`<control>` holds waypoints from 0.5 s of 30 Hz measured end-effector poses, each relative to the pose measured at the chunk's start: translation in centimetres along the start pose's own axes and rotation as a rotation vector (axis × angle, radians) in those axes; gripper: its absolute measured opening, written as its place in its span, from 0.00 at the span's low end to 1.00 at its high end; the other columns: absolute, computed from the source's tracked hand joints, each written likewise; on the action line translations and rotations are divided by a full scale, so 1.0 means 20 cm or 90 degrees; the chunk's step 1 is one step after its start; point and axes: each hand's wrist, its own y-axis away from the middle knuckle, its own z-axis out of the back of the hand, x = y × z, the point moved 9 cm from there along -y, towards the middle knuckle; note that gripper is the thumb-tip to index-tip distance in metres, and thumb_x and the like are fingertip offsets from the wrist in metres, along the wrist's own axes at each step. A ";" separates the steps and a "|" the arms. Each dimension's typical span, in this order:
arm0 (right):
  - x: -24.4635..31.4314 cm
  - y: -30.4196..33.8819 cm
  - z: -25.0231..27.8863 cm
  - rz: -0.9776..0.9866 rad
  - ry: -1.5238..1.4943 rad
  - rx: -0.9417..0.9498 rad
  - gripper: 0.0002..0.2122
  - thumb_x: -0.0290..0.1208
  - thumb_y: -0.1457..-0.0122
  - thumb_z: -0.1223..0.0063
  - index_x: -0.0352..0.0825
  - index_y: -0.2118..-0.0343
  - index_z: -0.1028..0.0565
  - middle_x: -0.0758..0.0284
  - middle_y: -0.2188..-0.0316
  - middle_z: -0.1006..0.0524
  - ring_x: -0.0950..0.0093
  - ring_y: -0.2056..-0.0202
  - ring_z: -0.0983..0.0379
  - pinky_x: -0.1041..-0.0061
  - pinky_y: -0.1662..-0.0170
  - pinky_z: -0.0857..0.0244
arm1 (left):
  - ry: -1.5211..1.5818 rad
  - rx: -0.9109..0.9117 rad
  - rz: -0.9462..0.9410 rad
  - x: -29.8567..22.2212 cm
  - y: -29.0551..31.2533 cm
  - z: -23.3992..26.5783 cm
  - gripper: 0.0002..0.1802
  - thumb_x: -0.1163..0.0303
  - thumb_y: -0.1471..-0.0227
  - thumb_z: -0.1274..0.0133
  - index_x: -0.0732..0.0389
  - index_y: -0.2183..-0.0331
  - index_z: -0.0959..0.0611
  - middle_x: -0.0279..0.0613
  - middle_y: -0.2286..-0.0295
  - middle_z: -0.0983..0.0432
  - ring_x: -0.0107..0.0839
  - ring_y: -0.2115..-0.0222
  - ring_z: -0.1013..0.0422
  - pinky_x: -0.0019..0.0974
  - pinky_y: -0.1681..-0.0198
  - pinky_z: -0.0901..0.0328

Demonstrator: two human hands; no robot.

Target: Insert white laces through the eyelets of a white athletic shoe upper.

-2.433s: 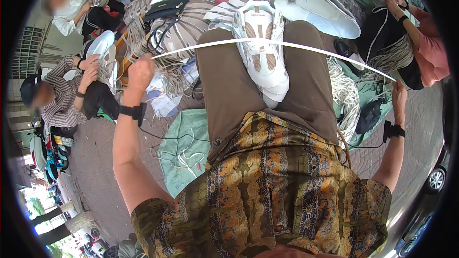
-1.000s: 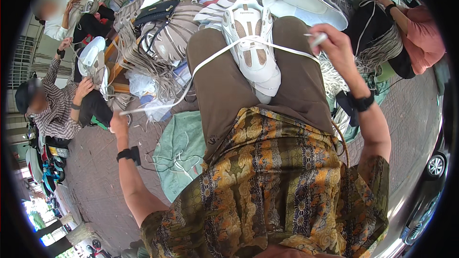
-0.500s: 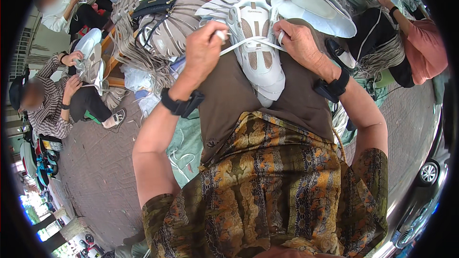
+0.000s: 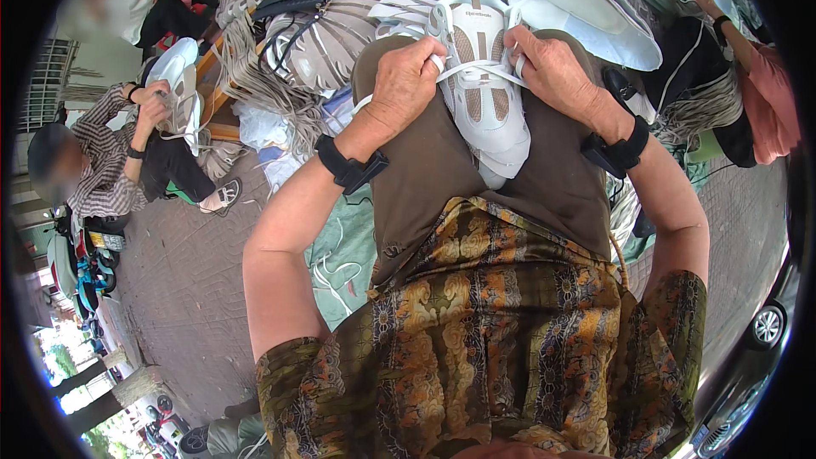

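White shoe upper (image 4: 484, 85) sits on the lap, wedged between the brown-trousered thighs (image 4: 425, 178), toe end toward the body. My read: parked there so the legs brace it while both hands work the lace.

Left hand (image 4: 406, 85): curled at the shoe's left edge, fingers pinched on the white lace (image 4: 476, 70). Right hand (image 4: 552, 68): mirrored on the right edge, fingers closed on the other end of the same lace, palm over the shoe's side. Lace runs taut across the upper between the two grips; a loose tail hangs off below the left hand.

Pose: both forearms come up from the lower edge, elbows out wide, wrists bent inward to meet over the shoe. Black band on each wrist (image 4: 350, 166).

Around: heap of grey-and-white shoe uppers (image 4: 586, 8) just ahead of the knees; another person (image 4: 110, 161) seated far left holding one too.
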 end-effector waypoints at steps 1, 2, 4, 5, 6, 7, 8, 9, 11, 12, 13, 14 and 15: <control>0.00 0.00 0.00 0.002 0.011 0.007 0.12 0.17 0.46 0.54 0.35 0.58 0.34 0.54 0.78 0.26 0.51 0.72 0.27 0.57 0.69 0.33 | 0.000 0.004 0.000 -0.01 0.00 0.00 0.04 0.76 0.49 0.51 0.61 0.68 0.23 0.49 0.75 0.23 0.49 0.73 0.26 0.44 0.69 0.33; 0.00 0.00 -0.01 0.003 0.023 0.014 0.13 0.17 0.46 0.54 0.35 0.57 0.35 0.54 0.78 0.26 0.51 0.72 0.27 0.57 0.69 0.33 | -0.001 0.004 -0.001 -0.01 0.00 0.00 0.04 0.76 0.49 0.51 0.61 0.68 0.23 0.49 0.75 0.23 0.49 0.73 0.26 0.44 0.69 0.33; 0.02 0.01 -0.01 0.020 0.021 0.010 0.14 0.16 0.47 0.54 0.35 0.57 0.35 0.55 0.78 0.26 0.51 0.72 0.27 0.57 0.69 0.33 | -0.039 0.024 -0.023 -0.05 -0.01 -0.01 0.06 0.78 0.50 0.51 0.60 0.67 0.24 0.50 0.75 0.24 0.50 0.73 0.26 0.45 0.69 0.32; 0.03 0.01 0.00 0.038 0.020 0.007 0.16 0.16 0.48 0.54 0.35 0.56 0.34 0.55 0.79 0.26 0.52 0.73 0.26 0.57 0.69 0.33 | -0.039 0.024 -0.024 -0.06 -0.03 -0.01 0.06 0.78 0.50 0.51 0.60 0.67 0.24 0.50 0.75 0.24 0.50 0.73 0.26 0.45 0.69 0.32; 0.04 0.01 0.00 0.037 0.020 0.007 0.16 0.16 0.48 0.54 0.35 0.56 0.34 0.55 0.79 0.26 0.52 0.73 0.26 0.57 0.69 0.33 | -0.057 0.026 -0.072 -0.10 -0.03 -0.01 0.07 0.78 0.51 0.52 0.60 0.66 0.24 0.50 0.76 0.24 0.50 0.73 0.26 0.46 0.70 0.32; 0.05 0.01 -0.01 0.039 0.048 0.027 0.16 0.16 0.48 0.54 0.35 0.55 0.34 0.56 0.80 0.26 0.52 0.73 0.26 0.57 0.69 0.33 | -0.076 0.028 -0.120 -0.14 -0.03 -0.01 0.08 0.79 0.51 0.52 0.60 0.66 0.25 0.51 0.76 0.24 0.50 0.73 0.25 0.47 0.70 0.32; 0.05 0.00 -0.01 0.041 0.076 0.046 0.17 0.16 0.49 0.54 0.36 0.55 0.35 0.56 0.81 0.26 0.53 0.74 0.26 0.57 0.69 0.33 | -0.076 0.029 -0.120 -0.13 -0.05 -0.01 0.08 0.79 0.51 0.52 0.60 0.66 0.25 0.51 0.76 0.24 0.50 0.73 0.25 0.47 0.70 0.32; 0.06 0.00 0.00 0.041 0.076 0.047 0.17 0.16 0.49 0.54 0.36 0.55 0.35 0.56 0.81 0.26 0.53 0.74 0.26 0.57 0.69 0.33 | -0.102 0.070 -0.122 -0.12 -0.06 -0.05 0.08 0.79 0.52 0.52 0.60 0.66 0.25 0.52 0.76 0.24 0.51 0.73 0.26 0.49 0.70 0.32; 0.11 -0.01 0.01 0.100 0.098 0.066 0.17 0.16 0.50 0.53 0.35 0.55 0.33 0.56 0.83 0.27 0.53 0.76 0.26 0.57 0.70 0.33 | -0.130 0.112 -0.124 -0.09 -0.09 -0.07 0.09 0.80 0.53 0.52 0.60 0.66 0.25 0.52 0.76 0.24 0.51 0.73 0.26 0.50 0.71 0.32; 0.10 -0.02 0.03 0.097 0.099 0.065 0.17 0.16 0.50 0.53 0.35 0.55 0.33 0.56 0.83 0.27 0.53 0.76 0.26 0.57 0.70 0.33 | -0.148 0.153 -0.150 -0.08 -0.11 -0.09 0.09 0.80 0.53 0.51 0.60 0.66 0.25 0.51 0.76 0.25 0.52 0.73 0.26 0.50 0.71 0.32; 0.11 -0.03 0.02 0.135 0.140 0.102 0.15 0.18 0.51 0.51 0.34 0.58 0.32 0.57 0.81 0.26 0.56 0.75 0.26 0.59 0.69 0.33 | -0.167 0.194 -0.175 -0.08 -0.11 -0.11 0.09 0.79 0.54 0.51 0.60 0.66 0.25 0.51 0.77 0.25 0.52 0.73 0.26 0.51 0.71 0.33; 0.11 -0.03 0.00 0.173 0.181 0.139 0.14 0.19 0.52 0.50 0.34 0.60 0.30 0.58 0.80 0.26 0.58 0.74 0.26 0.61 0.69 0.32 | -0.167 0.195 -0.177 -0.07 -0.11 -0.10 0.09 0.79 0.54 0.51 0.60 0.66 0.25 0.51 0.77 0.25 0.52 0.73 0.26 0.51 0.71 0.33; 0.10 -0.06 0.02 0.169 0.182 0.137 0.14 0.19 0.52 0.50 0.34 0.60 0.30 0.58 0.80 0.26 0.58 0.74 0.26 0.61 0.69 0.32 | -0.219 0.214 -0.247 -0.13 -0.11 -0.10 0.08 0.78 0.54 0.50 0.59 0.67 0.23 0.47 0.76 0.26 0.48 0.71 0.27 0.48 0.68 0.33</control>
